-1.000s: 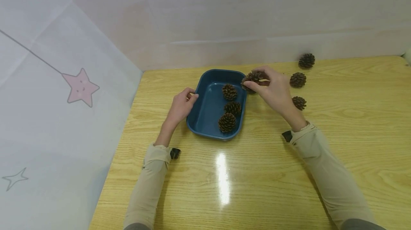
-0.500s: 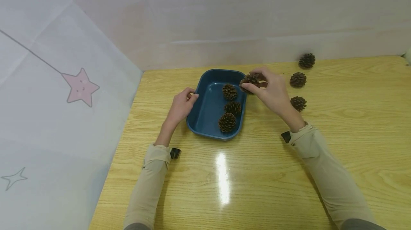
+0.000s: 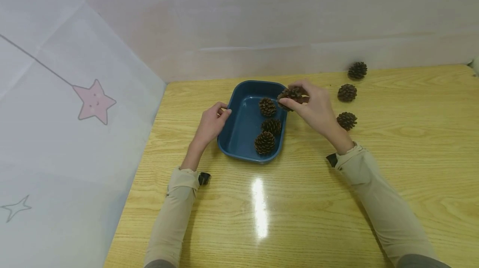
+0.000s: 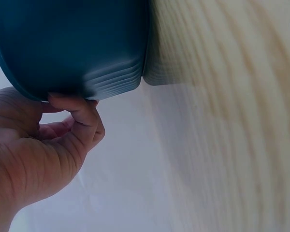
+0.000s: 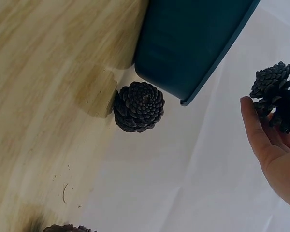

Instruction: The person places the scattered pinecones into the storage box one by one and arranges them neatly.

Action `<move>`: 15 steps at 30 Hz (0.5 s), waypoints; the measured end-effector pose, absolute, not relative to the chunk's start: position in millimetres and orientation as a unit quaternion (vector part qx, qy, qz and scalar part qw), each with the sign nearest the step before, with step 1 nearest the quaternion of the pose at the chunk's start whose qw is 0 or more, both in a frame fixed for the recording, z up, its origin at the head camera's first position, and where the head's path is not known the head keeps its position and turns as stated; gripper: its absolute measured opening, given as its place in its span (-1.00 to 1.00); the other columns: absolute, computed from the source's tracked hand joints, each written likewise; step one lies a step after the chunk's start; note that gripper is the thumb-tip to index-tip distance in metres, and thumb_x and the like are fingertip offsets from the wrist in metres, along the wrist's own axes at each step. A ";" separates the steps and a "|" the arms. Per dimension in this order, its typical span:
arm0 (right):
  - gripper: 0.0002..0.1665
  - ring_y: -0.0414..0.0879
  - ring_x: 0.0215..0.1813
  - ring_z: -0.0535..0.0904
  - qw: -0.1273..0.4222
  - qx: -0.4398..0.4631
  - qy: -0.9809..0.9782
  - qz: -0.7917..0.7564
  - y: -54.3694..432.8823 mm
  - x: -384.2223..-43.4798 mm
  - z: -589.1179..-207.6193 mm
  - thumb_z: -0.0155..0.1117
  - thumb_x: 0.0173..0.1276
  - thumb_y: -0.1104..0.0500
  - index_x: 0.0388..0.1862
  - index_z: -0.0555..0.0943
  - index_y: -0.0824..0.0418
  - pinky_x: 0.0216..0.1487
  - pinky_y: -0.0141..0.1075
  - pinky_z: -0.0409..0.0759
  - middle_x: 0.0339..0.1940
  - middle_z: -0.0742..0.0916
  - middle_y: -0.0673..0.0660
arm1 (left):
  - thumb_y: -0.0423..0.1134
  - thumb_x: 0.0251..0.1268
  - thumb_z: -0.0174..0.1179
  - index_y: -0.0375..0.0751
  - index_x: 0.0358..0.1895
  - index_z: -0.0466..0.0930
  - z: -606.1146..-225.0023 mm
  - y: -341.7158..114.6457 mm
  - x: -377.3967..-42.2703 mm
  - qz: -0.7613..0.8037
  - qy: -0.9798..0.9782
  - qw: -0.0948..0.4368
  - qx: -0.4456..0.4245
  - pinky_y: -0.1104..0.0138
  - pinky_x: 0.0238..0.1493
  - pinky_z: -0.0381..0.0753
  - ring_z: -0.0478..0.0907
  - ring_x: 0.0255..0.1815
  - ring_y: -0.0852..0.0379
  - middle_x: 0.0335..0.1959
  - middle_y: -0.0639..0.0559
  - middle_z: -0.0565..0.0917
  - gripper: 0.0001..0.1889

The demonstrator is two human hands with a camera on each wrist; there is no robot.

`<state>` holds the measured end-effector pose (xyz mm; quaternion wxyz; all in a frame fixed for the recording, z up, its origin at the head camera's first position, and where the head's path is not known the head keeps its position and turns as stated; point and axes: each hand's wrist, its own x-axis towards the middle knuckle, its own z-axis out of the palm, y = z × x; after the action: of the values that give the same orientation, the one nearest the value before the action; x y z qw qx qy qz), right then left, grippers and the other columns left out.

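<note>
A dark blue plastic tub [image 3: 239, 151] stands on the table with three pine cones inside, among them a front pine cone [image 3: 264, 143]. My left hand [image 3: 213, 123] pinches the tub's left rim; in the left wrist view its fingers [image 4: 79, 113] are bent at the rim. Over the tub's right back rim, my right hand [image 3: 316, 106] holds a pine cone [image 3: 290, 97] between thumb and fingertips. The right wrist view shows this held pine cone [image 5: 278, 94] raised off the table. There, another pine cone [image 5: 138, 107] lies beside the tub, hidden in the head view.
Right of my right hand, three more pine cones lie in a rough column: a back one [image 3: 357, 70], a middle one [image 3: 347, 92] and a near one [image 3: 346, 121]. A pale wall covering [image 3: 239, 31] rises behind the wooden table [image 3: 299, 210] and along its left side.
My right hand has shifted slightly left with the pine cone, further over the tub's rim. More of the near loose pine cone shows. My left hand and the tub stay put.
</note>
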<state>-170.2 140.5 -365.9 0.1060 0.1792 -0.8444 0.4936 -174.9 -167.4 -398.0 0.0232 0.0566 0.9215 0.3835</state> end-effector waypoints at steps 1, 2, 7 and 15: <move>-0.52 0.05 -0.06 0.72 0.107 0.180 -0.845 0.492 140.2 -170.3 -366.1 0.51 0.38 0.15 0.17 0.63 0.36 -0.10 -0.29 0.68 -0.06 0.74 0.26 | -0.18 0.66 0.07 -0.34 0.24 0.58 -397.4 -167.5 -174.5 0.384 0.921 0.023 0.057 0.23 -0.34 0.43 0.47 -0.38 -0.03 -0.25 -0.16 0.58 -0.66; -0.52 0.05 -0.07 0.72 0.108 0.181 -0.846 0.490 140.0 -170.3 -366.1 0.51 0.38 0.15 0.17 0.63 0.36 -0.11 -0.31 0.67 -0.06 0.74 0.26 | -0.18 0.66 0.07 -0.34 0.24 0.58 -397.2 -167.5 -174.5 0.384 0.921 0.023 0.058 0.23 -0.34 0.43 0.47 -0.38 -0.03 -0.25 -0.16 0.58 -0.66; -0.50 0.04 -0.10 0.72 0.106 0.183 -0.849 0.485 139.5 -170.2 -366.6 0.52 0.37 0.15 0.18 0.62 0.36 -0.15 -0.41 0.64 -0.07 0.74 0.25 | -0.18 0.65 0.08 -0.34 0.24 0.58 -396.4 -167.0 -174.3 0.384 0.921 0.022 0.059 0.24 -0.34 0.43 0.47 -0.37 -0.02 -0.25 -0.16 0.58 -0.66; -0.50 0.04 -0.11 0.71 0.101 0.187 -0.850 0.481 138.5 -169.4 -367.1 0.51 0.38 0.15 0.20 0.62 0.35 -0.13 -0.28 0.65 -0.07 0.74 0.25 | -0.18 0.66 0.08 -0.33 0.24 0.58 -395.7 -166.9 -173.6 0.387 0.920 0.024 0.058 0.23 -0.34 0.44 0.48 -0.38 -0.02 -0.25 -0.16 0.58 -0.66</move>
<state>-169.4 138.5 -367.1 0.1009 0.1871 -0.8503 0.4815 -173.6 -166.9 -395.7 0.0243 0.0576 0.9200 0.3870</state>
